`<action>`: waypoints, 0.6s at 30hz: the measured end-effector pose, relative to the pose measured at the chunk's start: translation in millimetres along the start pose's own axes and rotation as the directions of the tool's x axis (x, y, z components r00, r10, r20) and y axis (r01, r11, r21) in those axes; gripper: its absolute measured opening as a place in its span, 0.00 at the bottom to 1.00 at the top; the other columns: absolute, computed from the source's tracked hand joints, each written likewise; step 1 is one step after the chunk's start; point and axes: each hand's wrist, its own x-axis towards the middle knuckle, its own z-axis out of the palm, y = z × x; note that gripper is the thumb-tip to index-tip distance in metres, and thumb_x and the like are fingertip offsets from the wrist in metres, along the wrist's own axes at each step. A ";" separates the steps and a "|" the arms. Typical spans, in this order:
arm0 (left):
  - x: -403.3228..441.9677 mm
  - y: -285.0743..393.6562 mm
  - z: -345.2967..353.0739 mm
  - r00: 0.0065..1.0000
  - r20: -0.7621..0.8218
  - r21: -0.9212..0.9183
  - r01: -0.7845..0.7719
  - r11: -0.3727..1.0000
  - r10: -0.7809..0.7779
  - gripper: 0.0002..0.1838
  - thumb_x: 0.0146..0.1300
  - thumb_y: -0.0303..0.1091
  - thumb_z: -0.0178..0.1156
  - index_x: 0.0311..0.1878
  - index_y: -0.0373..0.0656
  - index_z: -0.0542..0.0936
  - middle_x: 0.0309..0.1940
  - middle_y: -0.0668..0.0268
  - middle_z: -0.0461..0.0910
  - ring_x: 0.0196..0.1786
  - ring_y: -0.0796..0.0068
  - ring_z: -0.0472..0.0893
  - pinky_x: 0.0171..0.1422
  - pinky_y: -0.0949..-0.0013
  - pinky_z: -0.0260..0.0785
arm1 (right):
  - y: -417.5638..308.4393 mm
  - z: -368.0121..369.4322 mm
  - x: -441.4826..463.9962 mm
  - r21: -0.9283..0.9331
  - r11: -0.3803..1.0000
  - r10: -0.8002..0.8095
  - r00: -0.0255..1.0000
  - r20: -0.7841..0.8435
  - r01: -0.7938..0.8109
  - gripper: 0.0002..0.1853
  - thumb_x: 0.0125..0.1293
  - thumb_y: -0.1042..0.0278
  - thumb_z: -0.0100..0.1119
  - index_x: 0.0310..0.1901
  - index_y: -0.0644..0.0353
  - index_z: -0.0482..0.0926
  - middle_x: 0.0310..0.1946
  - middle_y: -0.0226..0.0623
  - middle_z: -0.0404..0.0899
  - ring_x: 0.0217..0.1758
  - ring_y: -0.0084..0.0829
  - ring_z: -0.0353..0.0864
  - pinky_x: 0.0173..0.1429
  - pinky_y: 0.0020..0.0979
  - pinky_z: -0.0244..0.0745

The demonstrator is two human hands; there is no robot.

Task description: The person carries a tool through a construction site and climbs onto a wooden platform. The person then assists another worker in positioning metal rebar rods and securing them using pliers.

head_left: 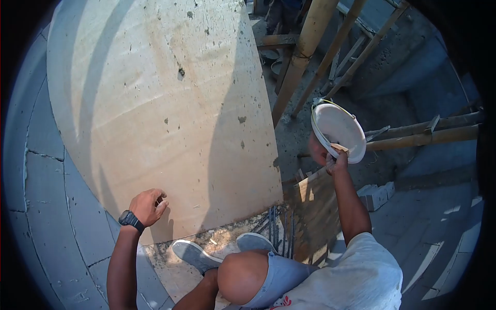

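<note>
My right hand (338, 164) grips the near rim of a whitish bucket (338, 124), which is tilted so its inside faces me. The bucket has a thin wire handle, and some dark bits lie inside it. A small tan piece shows beside my fingers at the rim; I cannot make out what it is. My left hand (148, 206), with a black watch on the wrist, is loosely curled with a gap between thumb and fingers. Nothing shows in it, and it is over the lower edge of a large plywood sheet (170, 139).
Bamboo poles (305, 57) rise beyond the board, and more poles (423, 137) run across at right. Grey block walling (44, 181) curves along the left. Steel bars (279, 232) lie near my feet. Light blocks (376, 196) sit lower down at right, beyond the drop.
</note>
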 end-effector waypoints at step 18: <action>182.7 127.8 -26.6 0.672 -0.326 -0.012 -0.706 0.708 0.664 0.05 0.60 0.32 0.65 0.39 0.45 0.82 0.31 0.61 0.82 0.32 0.57 0.83 0.36 0.61 0.77 | 45.0 51.5 -107.1 0.197 0.980 -0.010 1.000 0.021 0.005 0.16 0.64 0.65 0.54 0.53 0.60 0.74 0.36 0.38 0.83 0.27 0.30 0.84 0.23 0.24 0.83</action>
